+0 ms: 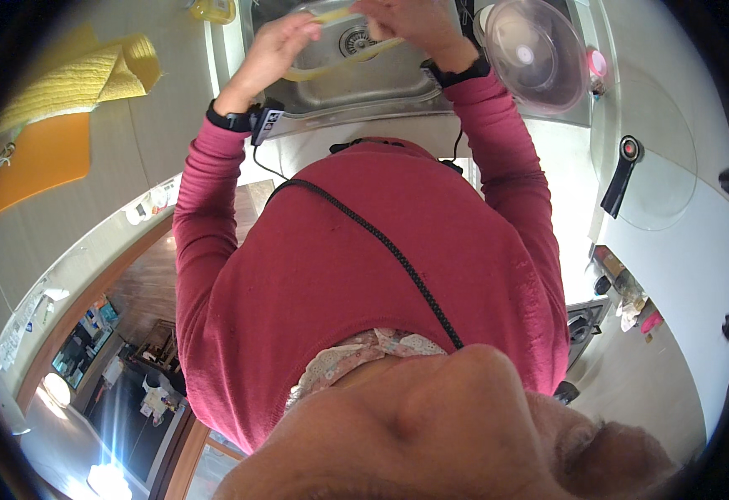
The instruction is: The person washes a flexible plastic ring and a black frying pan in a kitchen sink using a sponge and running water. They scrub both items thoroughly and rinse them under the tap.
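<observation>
Over a stainless steel sink [339,94] I hold a thin yellow looped band [345,64], which looks flexible. My left hand [286,40] pinches one side of it at the fingertips. My right hand [405,22] grips the other side, with its fingers partly cut off by the top edge of the view. One stretch of the band runs between the hands, and another hangs lower, nearer to me. Below the band is the round drain strainer [359,42]. A black strap with a small device circles each wrist.
A translucent plastic bowl [558,69] stands right of the sink, beside a small pink-topped container [597,62]. Further right lies a round glass lid [664,181] with a black handle [619,184]. On the left are a yellow bottle [213,10], a yellow cloth [83,78] and an orange mat [39,165].
</observation>
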Demonstrator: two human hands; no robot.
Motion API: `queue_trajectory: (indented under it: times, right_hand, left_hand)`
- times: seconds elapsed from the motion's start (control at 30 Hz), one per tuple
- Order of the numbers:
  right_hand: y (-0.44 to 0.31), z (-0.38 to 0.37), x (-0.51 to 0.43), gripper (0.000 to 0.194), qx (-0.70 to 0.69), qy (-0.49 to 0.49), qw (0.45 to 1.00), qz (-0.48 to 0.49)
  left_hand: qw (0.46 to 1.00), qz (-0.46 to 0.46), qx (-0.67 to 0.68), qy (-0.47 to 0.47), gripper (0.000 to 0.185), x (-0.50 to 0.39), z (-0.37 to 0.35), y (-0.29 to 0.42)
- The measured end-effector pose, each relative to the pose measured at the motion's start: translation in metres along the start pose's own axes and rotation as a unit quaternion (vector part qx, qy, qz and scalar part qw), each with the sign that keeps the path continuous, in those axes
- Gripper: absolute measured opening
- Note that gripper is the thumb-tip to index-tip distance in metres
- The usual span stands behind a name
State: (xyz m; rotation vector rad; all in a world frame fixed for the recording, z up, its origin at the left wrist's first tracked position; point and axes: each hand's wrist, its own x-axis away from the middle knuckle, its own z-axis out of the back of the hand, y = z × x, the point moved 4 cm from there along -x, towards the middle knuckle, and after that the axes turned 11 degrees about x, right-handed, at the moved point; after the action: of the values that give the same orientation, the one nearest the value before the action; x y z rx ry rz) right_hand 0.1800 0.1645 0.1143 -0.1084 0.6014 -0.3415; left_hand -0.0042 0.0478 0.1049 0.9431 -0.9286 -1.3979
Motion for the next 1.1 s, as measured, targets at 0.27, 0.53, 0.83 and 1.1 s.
queue_trajectory:
  times: [0.27, 0.53, 0.83, 1.1]
  right_hand:
    - [0.057, 0.006, 0.052, 0.038, -0.041, -0.012, 0.967, -0.25]
    - [0.032, 0.021, 0.046, 0.033, -0.142, 0.025, 0.945, -0.293]
    - [-0.046, 0.022, -0.017, 0.034, -0.016, 0.158, 0.987, 0.037]
    - [-0.041, 0.015, -0.024, 0.041, 0.013, 0.184, 0.983, 0.015]
  left_hand:
    - [0.966, 0.08, 0.194, 0.154, 0.02, 0.073, 0.081, -0.037]
    - [0.976, 0.107, 0.153, 0.113, 0.02, 0.08, 0.076, -0.044]
    - [0.995, 0.036, 0.07, 0.057, 0.075, 0.017, 0.026, 0.021]
    - [0.997, -0.057, 0.028, -0.035, 0.019, -0.008, -0.014, 0.034]
